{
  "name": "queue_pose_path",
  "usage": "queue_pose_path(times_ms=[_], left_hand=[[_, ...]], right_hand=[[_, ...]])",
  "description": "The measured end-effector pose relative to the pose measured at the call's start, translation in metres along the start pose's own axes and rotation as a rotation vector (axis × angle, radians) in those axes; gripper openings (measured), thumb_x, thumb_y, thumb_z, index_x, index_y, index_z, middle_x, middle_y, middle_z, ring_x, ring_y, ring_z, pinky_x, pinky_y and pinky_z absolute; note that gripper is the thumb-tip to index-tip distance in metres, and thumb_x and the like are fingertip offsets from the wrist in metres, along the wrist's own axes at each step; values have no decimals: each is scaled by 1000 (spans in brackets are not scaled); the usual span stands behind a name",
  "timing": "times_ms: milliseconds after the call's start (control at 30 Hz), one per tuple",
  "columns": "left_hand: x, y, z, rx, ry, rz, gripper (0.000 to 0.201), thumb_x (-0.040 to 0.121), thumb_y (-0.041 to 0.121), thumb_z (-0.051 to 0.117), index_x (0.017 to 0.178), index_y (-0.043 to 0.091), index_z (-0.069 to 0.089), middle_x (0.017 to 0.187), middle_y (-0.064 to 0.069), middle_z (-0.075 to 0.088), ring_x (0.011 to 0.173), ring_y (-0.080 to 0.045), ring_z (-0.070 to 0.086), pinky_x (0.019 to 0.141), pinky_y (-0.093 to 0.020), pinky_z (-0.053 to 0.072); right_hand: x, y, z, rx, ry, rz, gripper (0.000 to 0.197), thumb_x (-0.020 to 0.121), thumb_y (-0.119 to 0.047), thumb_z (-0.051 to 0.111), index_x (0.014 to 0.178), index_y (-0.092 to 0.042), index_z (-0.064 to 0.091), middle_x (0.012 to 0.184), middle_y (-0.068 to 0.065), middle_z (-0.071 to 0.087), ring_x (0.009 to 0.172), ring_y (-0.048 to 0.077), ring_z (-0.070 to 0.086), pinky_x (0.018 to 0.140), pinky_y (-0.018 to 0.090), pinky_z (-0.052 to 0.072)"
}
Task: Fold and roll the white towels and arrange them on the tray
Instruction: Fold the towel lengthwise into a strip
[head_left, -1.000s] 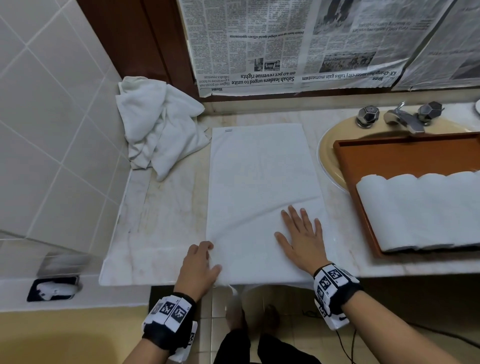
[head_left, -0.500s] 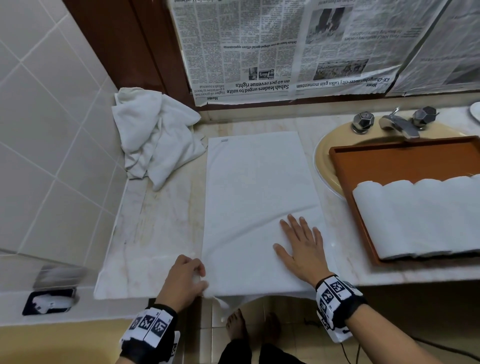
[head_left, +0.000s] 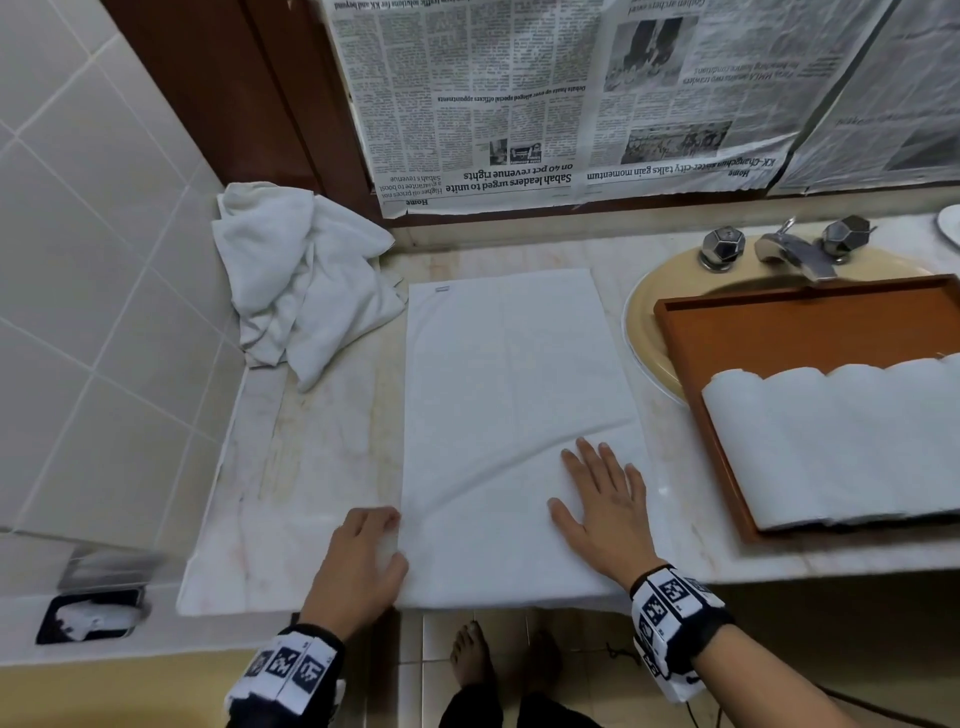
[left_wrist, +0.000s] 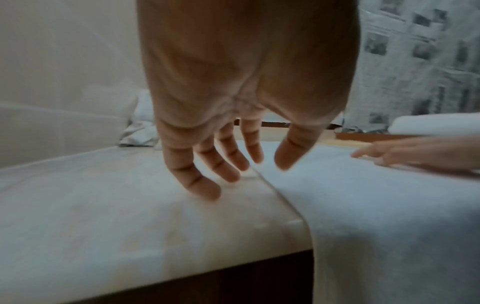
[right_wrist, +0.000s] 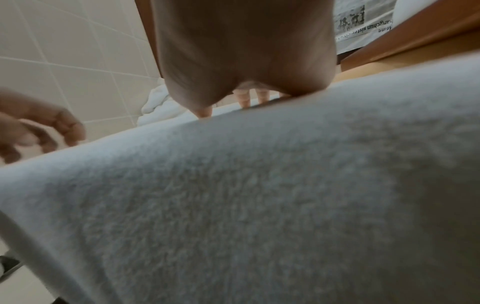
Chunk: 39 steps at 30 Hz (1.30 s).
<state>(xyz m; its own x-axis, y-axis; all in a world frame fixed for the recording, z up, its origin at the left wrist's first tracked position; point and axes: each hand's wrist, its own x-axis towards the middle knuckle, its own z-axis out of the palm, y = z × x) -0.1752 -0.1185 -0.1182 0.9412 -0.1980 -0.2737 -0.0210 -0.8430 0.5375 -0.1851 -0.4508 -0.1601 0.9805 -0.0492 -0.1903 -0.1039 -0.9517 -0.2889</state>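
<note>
Head: flat towel spread on counter; right hand flat on it, fingers straight. Left hand at its left edge. Tray w/ rolled towels right of right hand.
L wrist: left hand loosely curled, holds nothing, above towel edge.
R wrist: palm on towel.

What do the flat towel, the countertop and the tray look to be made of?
Flat towel: white terry cloth, looped nap clear in the right wrist view. Countertop: pale polished stone, probably marble, with faint veining. Tray: reddish-brown, smooth, perhaps lacquered wood or plastic.
</note>
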Motion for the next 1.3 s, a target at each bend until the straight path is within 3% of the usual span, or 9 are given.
queue_pose_path(times_ms=[133, 267, 333, 567, 733, 867, 1067, 1200, 1300], left_hand=[[34, 37, 25, 119, 136, 121, 58, 96, 55, 34, 145, 26, 47, 153, -1, 40, 137, -25, 39, 109, -43, 36], [65, 66, 54, 296, -35, 79, 54, 103, 53, 12, 156, 45, 3, 165, 15, -12, 152, -17, -13, 120, -54, -1], [68, 64, 62, 343, -39, 56, 54, 103, 55, 8, 153, 49, -9, 161, 19, -22, 149, -15, -24, 119, -54, -11], [58, 49, 59, 363, -29, -2, 65, 92, 63, -7, 154, 45, -14, 159, 15, -29, 150, -13, -21, 121, -49, -12], [84, 71, 44, 255, 32, 0, 75, 90, 64, -2, 157, 36, 13, 167, 8, -3, 153, -18, -8, 121, -51, -5], [119, 76, 41, 316, -84, 19, 58, 101, 58, 9, 155, 45, -6, 163, 10, -23, 150, -20, -22, 120, -55, -9], [136, 57, 33, 382, -131, 38, 76, 76, 64, -21, 150, 48, -22, 157, 15, -34, 148, -14, -27, 120, -51, -14], [147, 48, 20, 367, -122, -28, 68, 91, 65, -5, 153, 40, -19, 161, 10, -29, 150, -17, -24, 120, -51, -11], [171, 59, 16, 321, -69, -10, 69, 92, 62, -3, 156, 36, -11, 163, 9, -22, 151, -19, -20, 121, -51, -9]], right_hand=[[8, -16, -3, 57, 59, -43, 74, 92, -63, 17, 158, -29, 16, 166, -11, 3, 152, 11, -5, 120, 42, -6], [17, -32, 5, 11, 7, -120, 65, 98, -58, 13, 158, -37, 3, 164, -15, -9, 152, 11, -14, 121, 47, -6], [19, -31, 8, -42, -16, -120, 62, 99, -59, 11, 158, -39, 4, 164, -15, -8, 152, 13, -12, 121, 49, -5], [27, 22, -11, -36, -1, 130, 64, 98, -62, 4, 156, -39, -10, 162, -17, -21, 150, 11, -21, 118, 44, -16], [32, 2, -12, -57, 0, -60, 62, 100, -57, 10, 158, -37, -3, 163, -16, -15, 151, 11, -17, 120, 44, -14], [50, -16, -6, -90, -71, -113, 64, 99, -60, 5, 158, -36, 1, 163, -17, -12, 152, 13, -11, 119, 45, -12], [67, 3, -17, -102, -54, 43, 77, 89, -66, -15, 157, -31, -11, 160, -18, -23, 150, 9, -19, 119, 41, -11], [76, 13, -36, -85, -50, 142, 84, 85, -64, -12, 158, -25, -5, 164, -12, -15, 152, 12, -13, 120, 45, -5], [98, -1, -43, -51, -6, 7, 79, 90, -65, -11, 159, -25, -2, 164, -13, -11, 152, 10, -12, 120, 41, -9]])
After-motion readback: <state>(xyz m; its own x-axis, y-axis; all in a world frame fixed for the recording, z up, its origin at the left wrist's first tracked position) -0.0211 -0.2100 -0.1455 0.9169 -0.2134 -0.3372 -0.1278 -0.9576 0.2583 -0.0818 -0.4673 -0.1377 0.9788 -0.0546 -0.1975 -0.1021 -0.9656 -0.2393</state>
